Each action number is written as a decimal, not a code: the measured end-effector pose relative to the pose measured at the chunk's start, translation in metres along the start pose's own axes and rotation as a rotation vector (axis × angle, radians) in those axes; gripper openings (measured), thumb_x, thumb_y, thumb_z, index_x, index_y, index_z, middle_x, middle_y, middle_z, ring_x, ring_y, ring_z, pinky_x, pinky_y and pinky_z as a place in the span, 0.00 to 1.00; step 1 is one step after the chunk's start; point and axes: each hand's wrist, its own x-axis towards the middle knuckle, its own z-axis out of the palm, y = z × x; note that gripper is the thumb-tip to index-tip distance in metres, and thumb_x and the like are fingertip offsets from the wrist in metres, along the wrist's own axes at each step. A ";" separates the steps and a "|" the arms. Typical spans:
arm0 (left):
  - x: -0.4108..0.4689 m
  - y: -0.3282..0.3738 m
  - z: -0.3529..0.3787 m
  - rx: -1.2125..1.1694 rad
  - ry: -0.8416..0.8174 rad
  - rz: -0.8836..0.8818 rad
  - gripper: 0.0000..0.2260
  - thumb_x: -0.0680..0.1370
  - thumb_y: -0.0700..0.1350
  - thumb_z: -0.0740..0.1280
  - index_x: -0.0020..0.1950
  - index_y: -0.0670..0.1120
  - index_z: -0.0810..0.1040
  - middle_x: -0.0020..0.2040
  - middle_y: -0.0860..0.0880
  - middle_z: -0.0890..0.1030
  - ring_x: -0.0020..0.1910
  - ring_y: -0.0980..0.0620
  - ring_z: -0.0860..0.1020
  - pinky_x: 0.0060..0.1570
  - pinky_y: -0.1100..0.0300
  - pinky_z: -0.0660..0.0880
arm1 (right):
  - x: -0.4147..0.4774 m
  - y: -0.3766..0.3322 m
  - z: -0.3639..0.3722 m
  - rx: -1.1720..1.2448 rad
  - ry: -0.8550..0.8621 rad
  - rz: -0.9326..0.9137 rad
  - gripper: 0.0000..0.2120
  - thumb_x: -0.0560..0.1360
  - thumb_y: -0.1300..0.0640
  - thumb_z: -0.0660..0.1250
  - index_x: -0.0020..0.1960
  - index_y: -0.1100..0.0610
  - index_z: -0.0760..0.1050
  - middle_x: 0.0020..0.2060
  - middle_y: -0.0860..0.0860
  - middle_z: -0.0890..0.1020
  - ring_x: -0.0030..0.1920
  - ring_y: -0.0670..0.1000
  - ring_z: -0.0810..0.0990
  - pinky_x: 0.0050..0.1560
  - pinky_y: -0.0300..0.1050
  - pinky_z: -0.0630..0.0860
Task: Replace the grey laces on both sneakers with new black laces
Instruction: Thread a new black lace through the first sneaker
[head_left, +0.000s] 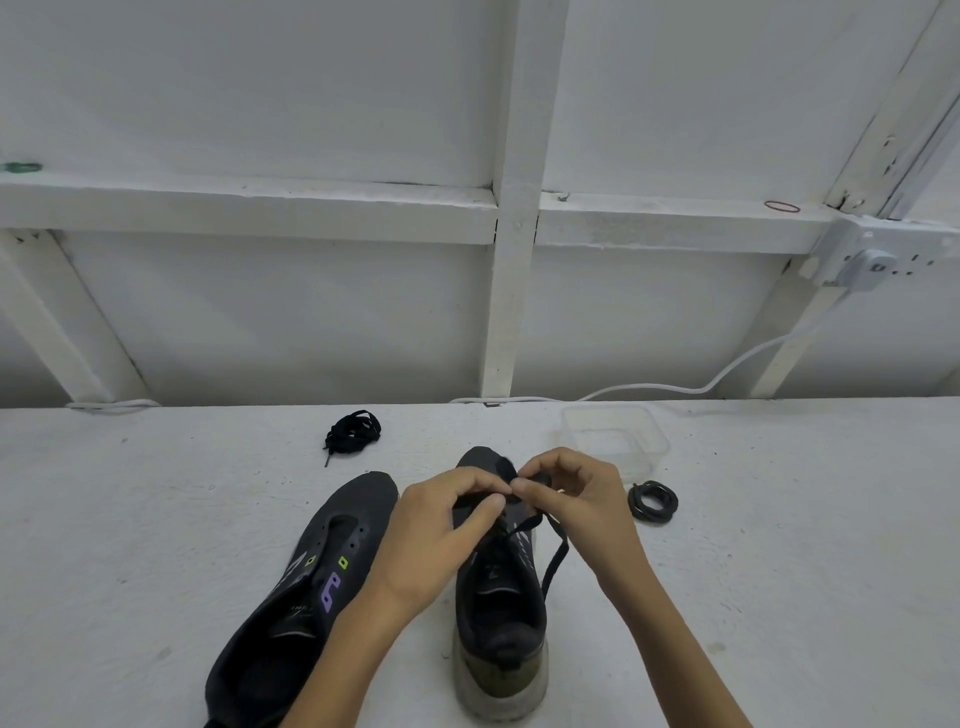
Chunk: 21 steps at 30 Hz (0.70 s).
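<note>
Two dark sneakers stand on the white table. The left sneaker (311, 577) has bare eyelets and no lace. The right sneaker (501, 597) stands heel toward me with a black lace (555, 558) partly threaded; one end hangs down its right side. My left hand (441, 530) and my right hand (571, 499) meet over the front eyelets, each pinching the lace with thumb and fingers. A bundled black lace (353, 431) lies behind the left sneaker. A coiled dark lace (653, 501) lies to the right of my right hand.
A clear plastic container (615, 439) stands behind the right sneaker. A white cable (675, 387) runs along the table's back edge to a wall socket (872, 267). White wall framing rises behind the table.
</note>
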 end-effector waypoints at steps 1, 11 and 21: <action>0.001 -0.001 -0.002 0.045 -0.014 0.034 0.06 0.78 0.46 0.68 0.51 0.56 0.82 0.47 0.62 0.82 0.51 0.59 0.79 0.51 0.67 0.74 | 0.000 0.002 -0.003 -0.028 -0.061 0.030 0.02 0.70 0.65 0.75 0.41 0.60 0.83 0.32 0.56 0.83 0.33 0.51 0.80 0.38 0.40 0.76; 0.000 -0.005 0.004 -0.038 -0.011 0.140 0.07 0.78 0.49 0.66 0.52 0.57 0.82 0.49 0.58 0.81 0.54 0.53 0.78 0.55 0.58 0.74 | -0.004 0.007 -0.020 0.238 -0.572 0.256 0.08 0.72 0.54 0.73 0.42 0.60 0.80 0.40 0.56 0.76 0.45 0.54 0.74 0.52 0.45 0.70; -0.013 0.010 0.002 -0.058 0.230 0.295 0.08 0.72 0.44 0.75 0.51 0.48 0.84 0.46 0.58 0.81 0.47 0.55 0.81 0.49 0.69 0.74 | -0.002 0.003 -0.007 0.486 -0.481 0.275 0.13 0.69 0.49 0.76 0.43 0.59 0.82 0.39 0.55 0.81 0.42 0.51 0.78 0.48 0.40 0.74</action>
